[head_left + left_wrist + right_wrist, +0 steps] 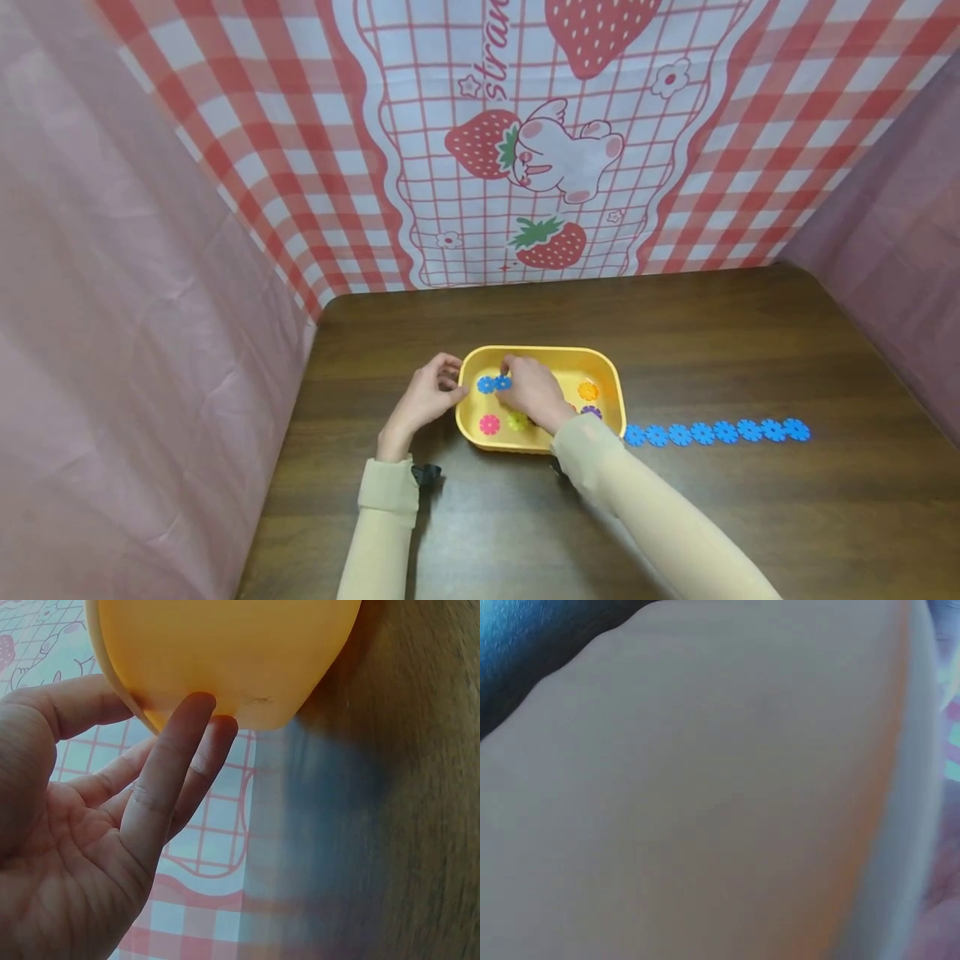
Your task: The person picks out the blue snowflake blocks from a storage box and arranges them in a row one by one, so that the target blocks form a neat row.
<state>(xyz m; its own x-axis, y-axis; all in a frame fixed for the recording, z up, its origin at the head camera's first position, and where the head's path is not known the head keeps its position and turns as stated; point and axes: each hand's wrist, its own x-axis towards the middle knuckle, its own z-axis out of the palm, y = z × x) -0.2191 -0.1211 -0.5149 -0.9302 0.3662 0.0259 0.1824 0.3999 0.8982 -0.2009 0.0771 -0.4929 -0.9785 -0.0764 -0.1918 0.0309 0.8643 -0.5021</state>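
Observation:
A yellow plastic tub [540,352] stands on the table with loose snowflake building discs inside. My left hand [426,398] holds its left end, thumb over the rim and fingers against the outer wall; the left wrist view shows those fingers [169,776] on the yellow wall. Reaching into the tub, my right hand [534,390] pinches a blue snowflake disc [502,382] between thumb and index finger. Another blue disc [486,384] sits edge to edge with it. The tub's blurred wall [705,787] fills the right wrist view, hiding the right fingers.
Pink [490,425], yellow-green [517,420], orange [588,390] and purple discs [592,412] lie in the tub. A row of several blue discs [725,432] stretches rightward from the tub on the brown wooden table [720,350]. A strawberry-patterned cloth [555,208] hangs behind.

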